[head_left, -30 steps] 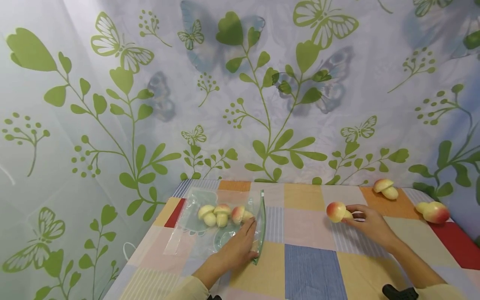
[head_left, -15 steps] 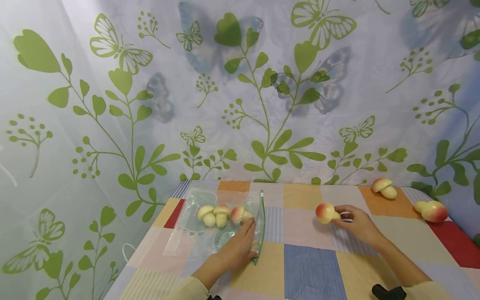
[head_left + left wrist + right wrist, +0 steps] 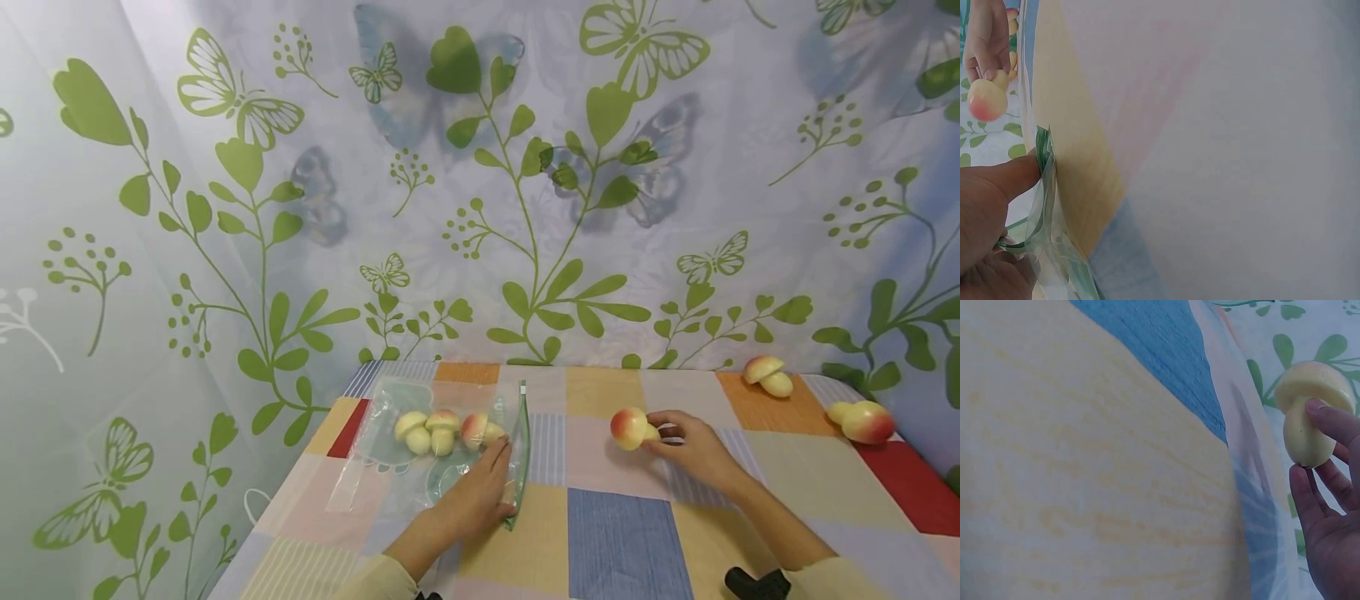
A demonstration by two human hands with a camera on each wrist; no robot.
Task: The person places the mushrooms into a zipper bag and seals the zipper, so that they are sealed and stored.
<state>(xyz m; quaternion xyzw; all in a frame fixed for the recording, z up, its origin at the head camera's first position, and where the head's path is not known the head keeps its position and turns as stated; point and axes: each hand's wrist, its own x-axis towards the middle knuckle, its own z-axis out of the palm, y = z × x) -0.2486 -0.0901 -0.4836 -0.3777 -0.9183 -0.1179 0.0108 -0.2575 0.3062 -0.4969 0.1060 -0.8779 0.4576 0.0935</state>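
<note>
My right hand [image 3: 693, 452] pinches a toy mushroom [image 3: 630, 428] by its stem above the tablecloth, red-and-yellow cap pointing left. The right wrist view shows thumb and fingertips on the pale stem. To the left lies a clear zip bag [image 3: 397, 479] with a green zip edge. Three toy mushrooms [image 3: 442, 432] sit in a row within the bag's outline. My left hand [image 3: 474, 493] is at the bag's mouth. In the left wrist view its thumb presses the green zip edge [image 3: 1046, 153], with fingers bent behind the plastic, partly hidden.
Two more mushrooms lie at the right: one on an orange patch [image 3: 768, 377], another near the table's right edge [image 3: 862, 422]. The patchwork tablecloth [image 3: 626, 542] covers the table. A patterned curtain [image 3: 420, 208] hangs directly behind it.
My right hand has carried the mushroom leftward over the table, towards the bag. The left hand and the bag have stayed in place.
</note>
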